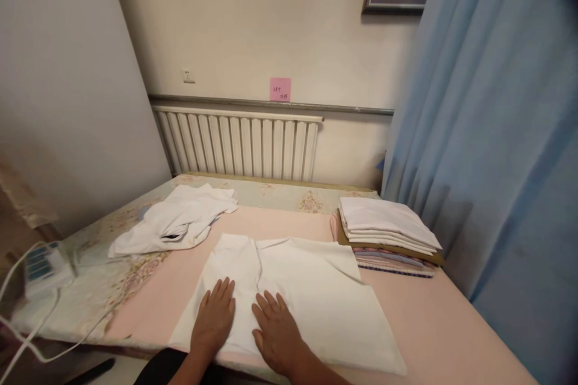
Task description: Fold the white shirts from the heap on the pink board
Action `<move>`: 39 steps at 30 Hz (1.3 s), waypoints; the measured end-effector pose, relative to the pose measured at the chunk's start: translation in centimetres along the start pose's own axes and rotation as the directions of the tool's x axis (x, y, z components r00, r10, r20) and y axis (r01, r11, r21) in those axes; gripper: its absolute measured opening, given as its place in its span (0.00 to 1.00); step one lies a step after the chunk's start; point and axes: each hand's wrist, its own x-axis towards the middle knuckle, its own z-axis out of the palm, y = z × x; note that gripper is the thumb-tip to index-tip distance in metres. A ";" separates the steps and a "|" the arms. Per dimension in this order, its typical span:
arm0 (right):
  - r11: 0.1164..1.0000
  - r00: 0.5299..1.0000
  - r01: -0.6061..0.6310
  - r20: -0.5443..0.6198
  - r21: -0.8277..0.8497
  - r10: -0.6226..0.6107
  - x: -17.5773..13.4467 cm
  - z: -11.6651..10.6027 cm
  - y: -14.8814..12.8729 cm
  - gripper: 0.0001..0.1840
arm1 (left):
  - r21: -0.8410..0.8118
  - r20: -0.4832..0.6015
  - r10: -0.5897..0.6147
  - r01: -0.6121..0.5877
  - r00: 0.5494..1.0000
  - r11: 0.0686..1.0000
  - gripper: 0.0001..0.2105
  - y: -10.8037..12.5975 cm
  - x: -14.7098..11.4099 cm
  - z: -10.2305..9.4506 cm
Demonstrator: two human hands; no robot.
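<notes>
A white cloth garment (329,295) lies spread on the pink sheet in front of me, its left part folded over toward the middle. My left hand (214,316) rests palm down on that left part, fingers stretched out. Close beside it, my right hand (276,332) presses flat on the cloth near the middle, fingers a little spread. Neither hand grips anything. Small creases run along the fold between and above the hands. Whether the garment is a shirt, I cannot tell.
A crumpled white garment pile (185,216) lies at the back left. Folded clothes (388,225) are stacked at the right, near a blue curtain (478,120). A power strip (47,267) with white cables sits at the left edge. Behind the bed stands a radiator (244,141).
</notes>
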 end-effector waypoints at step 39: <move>0.999 1.000 -0.026 -0.013 0.021 0.026 -0.1 -0.1 0.1 0.27 | -0.002 -0.032 0.001 -0.001 0.999 1.000 0.24 -0.1 0.0 0.3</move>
